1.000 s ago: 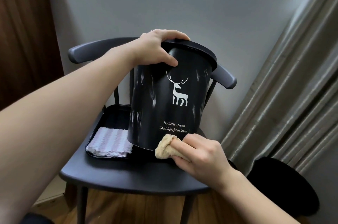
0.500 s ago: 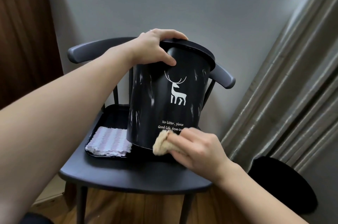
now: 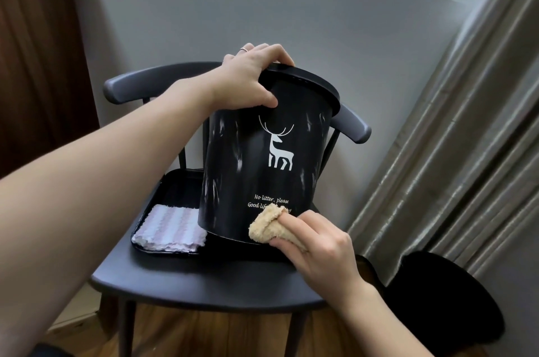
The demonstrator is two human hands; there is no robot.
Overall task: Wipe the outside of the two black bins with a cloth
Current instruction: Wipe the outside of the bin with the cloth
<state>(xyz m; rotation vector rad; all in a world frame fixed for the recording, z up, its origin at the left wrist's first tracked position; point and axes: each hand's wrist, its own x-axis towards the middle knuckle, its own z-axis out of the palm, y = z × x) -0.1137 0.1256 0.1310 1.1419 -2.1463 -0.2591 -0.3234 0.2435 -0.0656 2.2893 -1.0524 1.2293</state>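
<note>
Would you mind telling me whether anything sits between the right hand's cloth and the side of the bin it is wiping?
Nothing visible does. The right hand presses the tan cloth straight against the lower wall of the black bin, over part of the printed text. The left hand grips the rim, well above the cloth.

We see the tilted black deer-print bin [image 3: 262, 158] filling the frame's centre on the dark grey chair seat [image 3: 204, 283], a bare strip of which lies open along its lower edge. At lower left, a black tray [image 3: 172, 187] with a folded pink-and-white cloth [image 3: 170, 229] blocks that side. The chair's curved backrest [image 3: 151, 79] closes behind; grey curtains [image 3: 452, 152] crowd the right.
</note>
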